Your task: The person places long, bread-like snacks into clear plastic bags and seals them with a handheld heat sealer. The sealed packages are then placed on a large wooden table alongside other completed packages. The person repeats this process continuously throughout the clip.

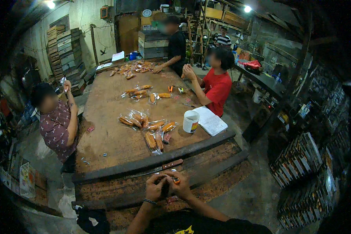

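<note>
My left hand [155,186] and my right hand [180,185] meet at the fingertips over the near ledge of the wooden table. A small orange tool, seemingly a stapler [176,180], shows in my right hand. Whatever is pinched between the fingertips is too small to make out. Just beyond lies a knife with a riveted wooden handle [172,164], its blade pointing left. Farther up, long bread rolls in clear plastic bags [155,140] lie in a loose pile. Short staple strips [105,154] are scattered on the tabletop to the left.
A white plastic tub [190,121] stands beside an open notebook [209,120]. Two small staplers [175,89] and more bagged rolls [140,68] lie farther back. Co-workers sit or stand left, right and behind the table [99,117]. Racked trays [298,161] fill the right side.
</note>
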